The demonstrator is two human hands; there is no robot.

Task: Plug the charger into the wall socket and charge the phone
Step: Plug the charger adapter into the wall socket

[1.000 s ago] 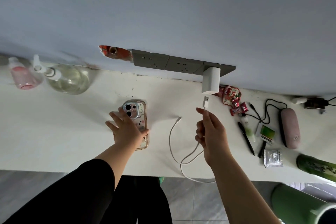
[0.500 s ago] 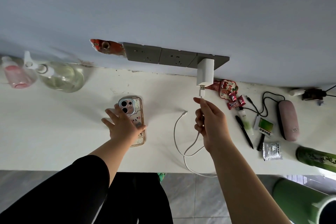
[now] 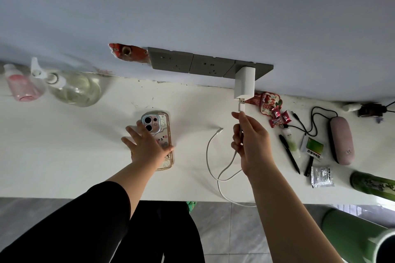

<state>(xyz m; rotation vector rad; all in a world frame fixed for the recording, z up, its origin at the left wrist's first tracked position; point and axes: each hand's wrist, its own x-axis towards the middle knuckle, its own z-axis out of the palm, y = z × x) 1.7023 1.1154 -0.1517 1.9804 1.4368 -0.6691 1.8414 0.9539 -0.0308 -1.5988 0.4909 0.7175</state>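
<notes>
Your right hand [image 3: 249,145] pinched the cable's [image 3: 210,160] USB plug [image 3: 242,105], tip at the charger's [image 3: 245,82] port, centre-right of frame. Charger sat in the rightmost socket [image 3: 252,70]. Left hand [image 3: 147,147] lay open, flat on the phone [image 3: 161,134], centre frame, face down.

White charger [image 3: 245,83], white cable [image 3: 210,157], grey wall socket [image 3: 210,66], cartoon-patterned phone [image 3: 162,141], white tabletop [image 3: 64,145], black sleeve [image 3: 70,224].
</notes>
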